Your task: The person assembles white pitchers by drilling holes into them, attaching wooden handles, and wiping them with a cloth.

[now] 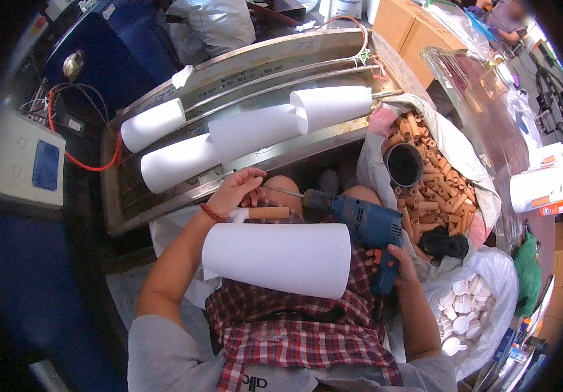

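A broad white tapered cylinder, smooth and matt [276, 260], lies across the lap on a red-and-dark checked cloth apron [307, 333], its long axis running left to right and its wider end toward the right.

Beyond it, the right hand [404, 266] is wrapped round the grip of a blue power drill with a dark chuck [369, 219]. From the chuck a thin straight metal rod [285, 191] points left, almost level, toward the left hand [238, 188]. That is the relation that matters: the rod's free end lies just at the left fingertips, so the left hand is nearer the tip and the right hand governs the other end. The left fingers are drawn close together — whether they pinch the rod or some small piece beside it, I cannot tell.

A short tan tube with a white end [268, 213] lies between the left wrist and the white cylinder, parallel to the latter; its support is hidden.

Room is tight: the near rim of a long worn trough [187, 205] passes just beyond the left hand, and a cream cloth sack of tan tubes [481, 163] crowds the drill's rear. Above the rod — over the knees — the space looks freer.
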### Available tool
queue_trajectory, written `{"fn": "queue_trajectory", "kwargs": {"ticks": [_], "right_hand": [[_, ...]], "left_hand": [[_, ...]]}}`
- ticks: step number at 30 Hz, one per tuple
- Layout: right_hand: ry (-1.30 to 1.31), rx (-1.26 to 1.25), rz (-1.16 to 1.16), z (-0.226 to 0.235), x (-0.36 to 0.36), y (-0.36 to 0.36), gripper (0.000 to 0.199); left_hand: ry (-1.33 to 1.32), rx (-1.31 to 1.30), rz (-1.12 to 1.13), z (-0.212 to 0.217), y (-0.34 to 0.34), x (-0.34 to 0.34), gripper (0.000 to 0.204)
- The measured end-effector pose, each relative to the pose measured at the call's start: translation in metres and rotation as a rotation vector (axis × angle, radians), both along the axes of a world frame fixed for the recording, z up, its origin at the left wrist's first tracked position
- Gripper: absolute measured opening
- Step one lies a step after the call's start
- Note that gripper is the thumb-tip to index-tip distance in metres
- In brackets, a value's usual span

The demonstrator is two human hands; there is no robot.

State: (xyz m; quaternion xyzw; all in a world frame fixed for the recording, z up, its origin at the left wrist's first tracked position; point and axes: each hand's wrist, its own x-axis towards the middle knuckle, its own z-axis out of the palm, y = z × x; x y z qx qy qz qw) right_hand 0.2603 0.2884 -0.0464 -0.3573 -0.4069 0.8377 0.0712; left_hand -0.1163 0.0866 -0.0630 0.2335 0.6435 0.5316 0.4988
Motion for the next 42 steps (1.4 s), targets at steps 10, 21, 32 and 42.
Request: {"fn": "queue_trajectory", "kwargs": {"ticks": [10,21,32,42], "right_hand": [[-0.022,0.0,0.019,-0.001,0.002,0.002,0.059],[-0.027,-0.031,-0.035,-0.011,0.009,0.009,0.059],[0.035,-0.139,0.034,-0.028,0.017,0.024,0.06],[0.053,-0.174,0.009,-0.028,0.019,0.024,0.064]], "left_hand": [[0.075,0.016,-0.101,0.003,0.0,0.002,0.027],[0.31,-0.158,-0.3,0.024,-0.038,0.022,0.04],[0.277,-0.137,-0.418,0.035,-0.097,0.006,0.033],[0.318,-0.248,-0.366,0.057,-0.095,-0.002,0.034]]}}
